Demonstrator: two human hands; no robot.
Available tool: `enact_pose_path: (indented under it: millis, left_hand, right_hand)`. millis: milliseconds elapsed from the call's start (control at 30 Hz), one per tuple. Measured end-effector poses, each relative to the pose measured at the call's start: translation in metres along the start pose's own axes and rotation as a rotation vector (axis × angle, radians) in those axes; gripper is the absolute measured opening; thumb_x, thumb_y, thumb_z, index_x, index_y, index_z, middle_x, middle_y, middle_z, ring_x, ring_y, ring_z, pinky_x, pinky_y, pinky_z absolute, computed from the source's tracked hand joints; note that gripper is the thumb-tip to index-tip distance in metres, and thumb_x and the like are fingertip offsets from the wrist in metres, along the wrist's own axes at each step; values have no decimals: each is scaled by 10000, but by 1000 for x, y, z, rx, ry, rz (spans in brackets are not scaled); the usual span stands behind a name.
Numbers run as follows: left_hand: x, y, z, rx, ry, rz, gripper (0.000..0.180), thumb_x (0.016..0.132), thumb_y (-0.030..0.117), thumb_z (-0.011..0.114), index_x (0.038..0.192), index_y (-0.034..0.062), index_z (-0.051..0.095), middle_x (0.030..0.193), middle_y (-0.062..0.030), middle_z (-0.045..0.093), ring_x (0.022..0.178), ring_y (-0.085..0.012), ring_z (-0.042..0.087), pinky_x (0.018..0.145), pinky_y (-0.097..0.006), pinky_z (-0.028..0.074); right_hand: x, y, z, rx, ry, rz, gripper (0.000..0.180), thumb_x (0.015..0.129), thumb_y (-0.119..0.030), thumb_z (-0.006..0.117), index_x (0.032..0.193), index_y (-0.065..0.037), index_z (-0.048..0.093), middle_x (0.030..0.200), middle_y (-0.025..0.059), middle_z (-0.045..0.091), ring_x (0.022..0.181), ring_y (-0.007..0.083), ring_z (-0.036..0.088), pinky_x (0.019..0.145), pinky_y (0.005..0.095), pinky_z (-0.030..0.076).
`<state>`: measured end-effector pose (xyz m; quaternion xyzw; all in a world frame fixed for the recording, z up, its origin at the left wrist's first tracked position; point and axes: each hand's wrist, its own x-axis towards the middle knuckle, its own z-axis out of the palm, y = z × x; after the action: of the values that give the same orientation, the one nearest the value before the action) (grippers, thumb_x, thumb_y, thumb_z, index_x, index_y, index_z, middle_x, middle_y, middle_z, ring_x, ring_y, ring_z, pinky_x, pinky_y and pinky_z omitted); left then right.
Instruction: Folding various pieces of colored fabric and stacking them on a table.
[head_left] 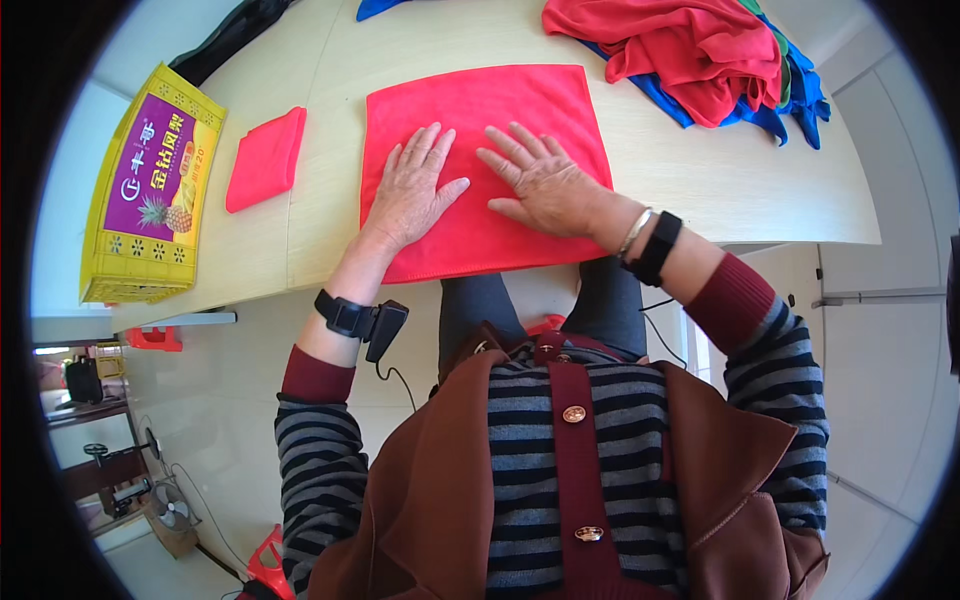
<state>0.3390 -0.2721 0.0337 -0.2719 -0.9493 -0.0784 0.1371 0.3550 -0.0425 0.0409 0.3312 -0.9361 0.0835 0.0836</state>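
The fingers [428, 142] of the left hand [410, 190] are spread and lie flat on the red cloth [480, 165]; they grasp nothing, they only press down with the palm. The fingers [505, 150] of the right hand [545, 185] are also stretched out and flat on the same cloth, just beside the left hand, with the thumbs pointing to each other and a small gap between them. Both hands are released, not clenched. The cloth is spread in one layer, almost square, on the pale desk [720, 180] directly in front of the person, and its near edge hangs a little over the desk edge. It looks smooth, with no fold in it yet, so I judge that the work on this piece is at its beginning: the cloth is laid out and pressed flat, and the folding itself is not yet done. To the left of it, well apart, one small red cloth [266, 158] lies already folded into a narrow rectangle, so one piece seems finished. Further left a yellow crate [150, 195] with a purple side stands at the desk corner. At the far right of the desk a pile [700, 55] of loose cloths, red on top with blue and some green under it, waits unfolded. So, as far as I can judge, most of the work is left.
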Motion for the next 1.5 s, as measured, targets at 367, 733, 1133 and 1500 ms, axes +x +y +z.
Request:
enact_pose_path:
  millis: [367, 733, 1133, 1500]
  left_hand:
    - [-25, -32, 7, -25, -137, -215, 686, 944, 546, 387, 1464, 107, 303, 1527, -149, 251, 1429, -298, 189, 1154, -489, 125]
    - [65, -60, 32, 14, -141, -249, 661, 947, 559, 362, 1468, 156, 311, 1535, -141, 240, 1428, -314, 183, 1145, -519, 117]
    - [88, -43, 36, 191, -39, -280, 601, 943, 477, 431, 1451, 167, 347, 1520, -119, 277, 1421, -302, 201, 1131, -534, 146]
    - [92, -62, 45, 6, -88, -266, 577, 949, 484, 402, 1429, 166, 379, 1505, -106, 305, 1405, -303, 235, 1126, -544, 156]
  right_hand:
    - [-11, 88, -17, -193, -157, 354, 721, 939, -530, 418, 1474, -72, 262, 1511, 192, 258, 1404, 373, 219, 1137, 477, 196]
    - [60, 97, 15, -76, -107, 373, 747, 938, -561, 377, 1479, -62, 245, 1520, 175, 251, 1415, 367, 196, 1135, 473, 194]
    - [86, 94, 4, -303, 19, 276, 694, 936, -525, 413, 1450, -70, 313, 1521, 158, 260, 1413, 360, 208, 1134, 489, 190]
    - [100, 87, 29, -26, -37, 277, 662, 943, -514, 401, 1452, -99, 320, 1505, 154, 286, 1395, 360, 237, 1126, 497, 208]
